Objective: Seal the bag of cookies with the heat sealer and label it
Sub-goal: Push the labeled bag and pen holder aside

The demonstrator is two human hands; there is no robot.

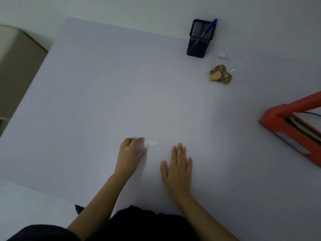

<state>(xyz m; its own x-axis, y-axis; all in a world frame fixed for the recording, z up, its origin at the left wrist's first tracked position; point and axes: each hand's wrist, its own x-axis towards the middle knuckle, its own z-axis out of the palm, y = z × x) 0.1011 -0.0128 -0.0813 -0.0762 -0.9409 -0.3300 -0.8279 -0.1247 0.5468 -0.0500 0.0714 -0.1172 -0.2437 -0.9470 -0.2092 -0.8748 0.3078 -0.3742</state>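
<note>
A clear bag holding three brown cookies (220, 74) lies on the pale table at the far right. The red heat sealer (289, 124) sits at the right edge, partly cut off by the frame. A small white label (151, 143) lies near the table's front middle, and my left hand (132, 153) has its curled fingertips on the label's left end. My right hand (178, 166) lies flat on the table, fingers spread, holding nothing, a little right of the label. A second small white label (224, 55) lies beyond the cookies.
A black mesh pen holder (199, 40) with a blue pen (207, 30) stands at the back right. The table (104, 93) ends at a wall behind and drops off on the left, where a beige piece of furniture (15, 66) stands.
</note>
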